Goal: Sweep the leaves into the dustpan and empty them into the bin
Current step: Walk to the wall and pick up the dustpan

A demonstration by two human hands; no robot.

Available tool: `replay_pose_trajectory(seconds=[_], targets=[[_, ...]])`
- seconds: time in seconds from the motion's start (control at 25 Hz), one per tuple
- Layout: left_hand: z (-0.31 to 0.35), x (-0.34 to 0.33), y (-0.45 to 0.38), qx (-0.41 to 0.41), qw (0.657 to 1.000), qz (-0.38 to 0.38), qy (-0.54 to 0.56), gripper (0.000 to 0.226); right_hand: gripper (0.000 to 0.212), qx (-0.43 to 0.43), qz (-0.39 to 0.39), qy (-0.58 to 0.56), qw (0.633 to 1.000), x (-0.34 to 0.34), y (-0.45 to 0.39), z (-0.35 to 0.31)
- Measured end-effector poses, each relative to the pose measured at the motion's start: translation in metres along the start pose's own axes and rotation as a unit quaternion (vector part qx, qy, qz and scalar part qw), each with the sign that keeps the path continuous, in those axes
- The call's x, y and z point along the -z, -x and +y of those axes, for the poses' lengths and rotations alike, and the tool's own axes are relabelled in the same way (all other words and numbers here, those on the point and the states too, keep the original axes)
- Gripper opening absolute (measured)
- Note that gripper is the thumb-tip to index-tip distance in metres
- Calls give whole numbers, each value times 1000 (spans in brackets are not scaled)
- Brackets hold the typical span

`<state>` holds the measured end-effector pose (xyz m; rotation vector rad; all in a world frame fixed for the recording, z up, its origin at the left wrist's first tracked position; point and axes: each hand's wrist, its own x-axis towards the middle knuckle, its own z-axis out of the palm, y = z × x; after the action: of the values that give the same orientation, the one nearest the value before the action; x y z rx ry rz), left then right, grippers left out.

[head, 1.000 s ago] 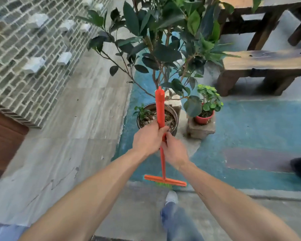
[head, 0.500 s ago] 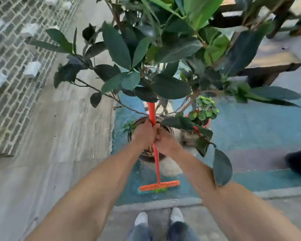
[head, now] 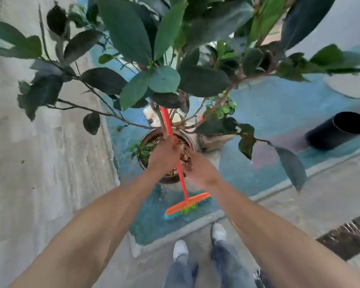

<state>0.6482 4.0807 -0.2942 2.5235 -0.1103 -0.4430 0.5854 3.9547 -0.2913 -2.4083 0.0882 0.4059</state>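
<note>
**Below the potted shrub, both hands on the broom**

Under the overhanging branches, an orange broom (head: 180, 173) stands nearly upright, its handle rising from the floor into the foliage. Its head (head: 187, 205), orange on top with green and blue bristles, rests on the blue painted floor (head: 268, 113) just in front of a raised grey kerb (head: 195, 225). The left hand (head: 164, 154) grips the handle with fingers curled round it; the right hand (head: 200, 170) holds the handle just below and to the right, its fingers also wrapped about the shaft, though blur hides their exact lie. Both bare forearms reach forward from the lower corners.

Directly behind the hands sits a round dark pot (head: 170, 179) filled with soil and dry debris, from which the large-leaved shrub (head: 164, 80) spreads across the upper view. Beside it to the right, a small plant in a red pot (head: 220, 110) stands on a stone block (head: 214, 140), partly hidden by leaves. Further right, a black cylindrical bin (head: 339, 129) stands on the blue floor, its open mouth showing. Two white shoes (head: 218, 232) and blue jeans show at the bottom, on the grey paving (head: 40, 163).
</note>
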Motion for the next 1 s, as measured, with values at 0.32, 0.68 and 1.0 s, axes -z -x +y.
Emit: replay_pose_trajectory(seconds=[0.32,0.68,1.0], targets=[[122,-50,105,-361,916,-85,-150,40,30,-46,270,94,957,72,176,91],[360,-204,315,-646,716,-132,-229,58,37,-325,449,152,818,119,574,259],[539,-368,581,-777,570,-200,-178,61,37,-525,537,111,651,98,921,354]])
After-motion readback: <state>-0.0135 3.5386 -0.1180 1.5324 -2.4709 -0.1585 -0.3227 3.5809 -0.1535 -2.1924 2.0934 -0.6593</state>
